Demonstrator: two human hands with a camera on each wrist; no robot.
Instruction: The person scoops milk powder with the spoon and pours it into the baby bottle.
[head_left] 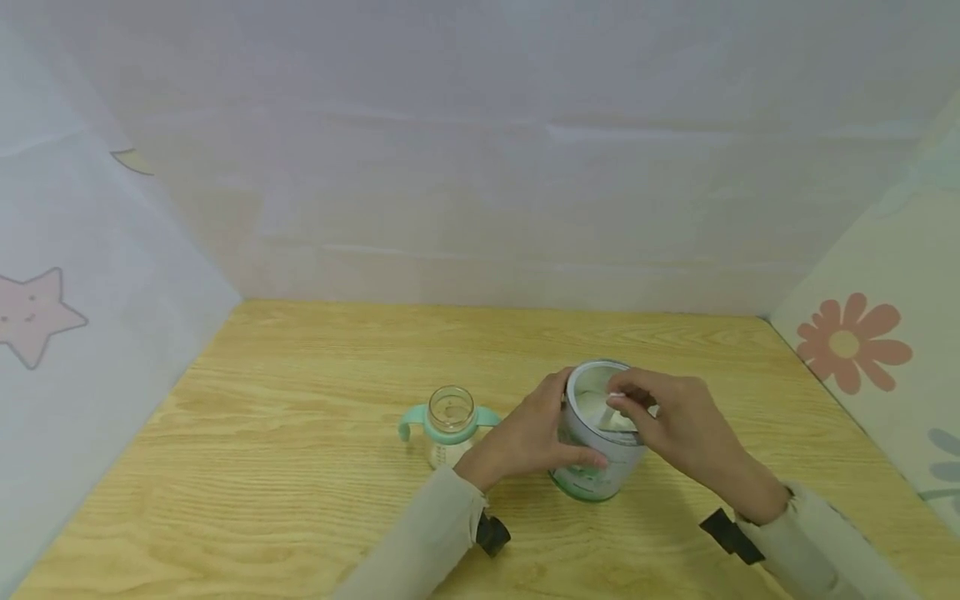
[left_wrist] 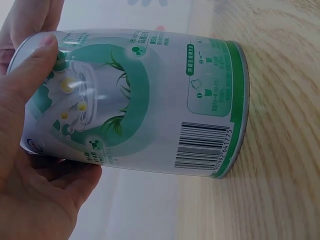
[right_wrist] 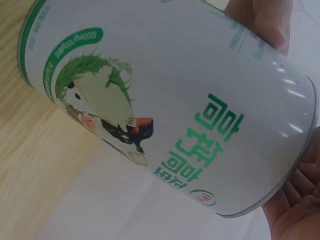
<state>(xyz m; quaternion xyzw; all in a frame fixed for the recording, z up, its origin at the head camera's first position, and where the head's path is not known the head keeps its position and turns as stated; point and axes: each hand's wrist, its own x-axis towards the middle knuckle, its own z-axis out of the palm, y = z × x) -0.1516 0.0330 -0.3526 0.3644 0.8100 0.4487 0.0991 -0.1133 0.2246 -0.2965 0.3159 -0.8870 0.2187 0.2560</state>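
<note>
A white and green milk powder can [head_left: 592, 475] stands on the table with its top uncovered, pale powder [head_left: 588, 405] showing inside. My left hand [head_left: 525, 437] grips the can around its upper side, the thumb across the front of the label in the left wrist view. Over the can's mouth, my right hand [head_left: 686, 421] pinches the handle of a white scoop [head_left: 609, 414] between thumb and fingers. The scoop's lower end is down in the can, partly hidden by the rim. Printed on the can [right_wrist: 170, 65] in the right wrist view is a cow.
Just left of the left hand stands a clear baby bottle [head_left: 452, 412] with mint green handles, its top uncovered and pale contents low inside. The left forearm passes close in front of it. Pale printed walls [head_left: 480, 208] enclose the wooden table [head_left: 300, 400] at the back and sides.
</note>
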